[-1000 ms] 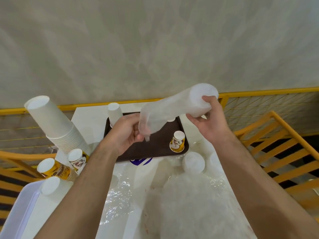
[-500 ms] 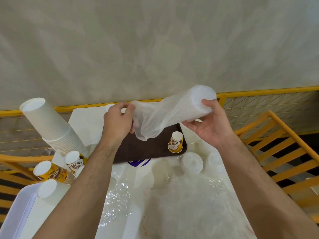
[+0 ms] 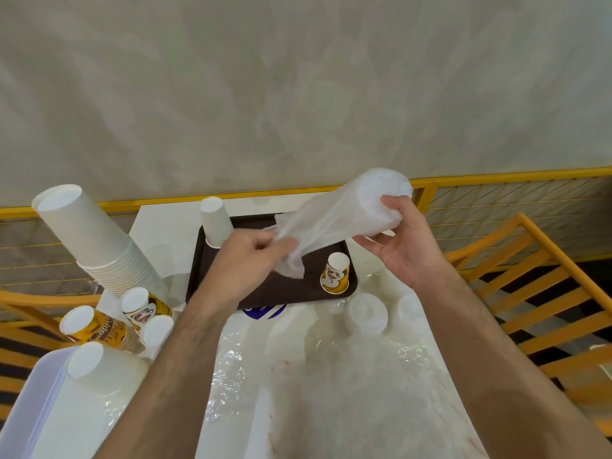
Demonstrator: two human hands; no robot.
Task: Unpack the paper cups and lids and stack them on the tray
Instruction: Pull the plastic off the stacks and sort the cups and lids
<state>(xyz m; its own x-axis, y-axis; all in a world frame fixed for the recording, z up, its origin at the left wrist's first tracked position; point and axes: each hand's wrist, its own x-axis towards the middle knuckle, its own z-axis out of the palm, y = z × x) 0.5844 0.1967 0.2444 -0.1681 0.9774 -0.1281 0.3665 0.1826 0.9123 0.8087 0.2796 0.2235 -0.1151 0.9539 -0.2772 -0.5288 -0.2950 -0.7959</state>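
Lid sleeve [image 3: 347, 210] is up over the tray [image 3: 212, 260]: right hand [image 3: 402, 246] curled round the lid end, left hand [image 3: 251, 260] pinching the loose plastic tail. Looks light, film thin & slippery, lids prob. crushable, so best held round the stack, not the film. On tray: 1 printed cup [image 3: 335, 274], 1 white cup [image 3: 217, 221]. Left of tray on the desk [image 3: 165, 233]: 1 tall white stack [image 3: 96, 243], approx. 3 printed stacks [image 3: 99, 329].

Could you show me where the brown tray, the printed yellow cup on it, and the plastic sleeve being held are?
brown tray [image 3: 198, 276]: head view, bare left edge.
printed yellow cup [image 3: 335, 274]: head view, its side.
plastic sleeve [image 3: 334, 220]: head view, its middle, between both hands.
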